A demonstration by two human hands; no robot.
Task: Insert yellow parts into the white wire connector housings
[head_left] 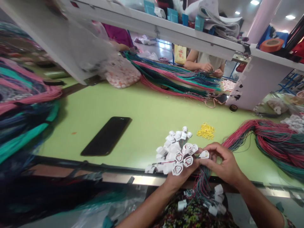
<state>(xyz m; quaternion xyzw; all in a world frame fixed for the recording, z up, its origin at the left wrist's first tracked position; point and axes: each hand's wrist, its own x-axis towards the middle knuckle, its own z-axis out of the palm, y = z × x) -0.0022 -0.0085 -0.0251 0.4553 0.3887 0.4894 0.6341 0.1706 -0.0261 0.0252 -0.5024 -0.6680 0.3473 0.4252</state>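
My left hand (180, 177) grips a thick bunch of white plastic connectors (174, 152) on red and green wires, held over the near edge of the green table (147, 117). My right hand (224, 163) is closed in a pinch on one white connector (204, 154) at the right side of the bunch. The wires (201, 183) hang down from both hands toward my lap, where more white connectors (217, 202) lie. A small heap of yellow parts (206, 131) sits on the table just beyond my hands.
A black phone (106, 135) lies on the table to the left. Bundles of red and green wire (273, 142) spread at right, at the far side (175, 79) and at left (21, 104). Another person's hands (210, 68) work across the table under a white shelf (166, 31).
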